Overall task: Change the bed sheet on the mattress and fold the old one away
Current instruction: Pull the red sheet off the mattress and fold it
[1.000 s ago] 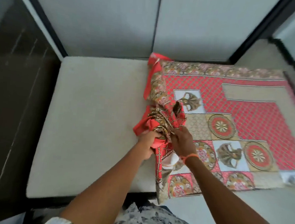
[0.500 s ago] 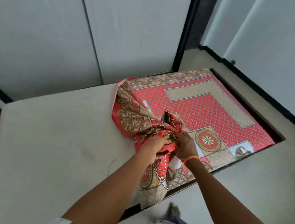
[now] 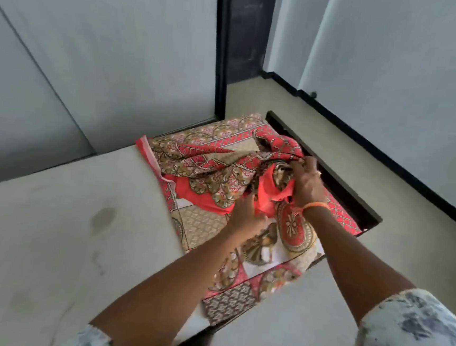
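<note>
While both hands bunch the bed sheet [image 3: 210,168], right hand [image 3: 307,184] fingers curled gripping, left hand [image 3: 246,218] seemingly pinching.

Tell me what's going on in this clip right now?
A person is gathering a red patterned bed sheet off a bare cream mattress. The right hand grips a bunched fold near the far edge, while the left hand holds the bundle closer in. Most of the mattress is already uncovered; the sheet still covers its right end.
</note>
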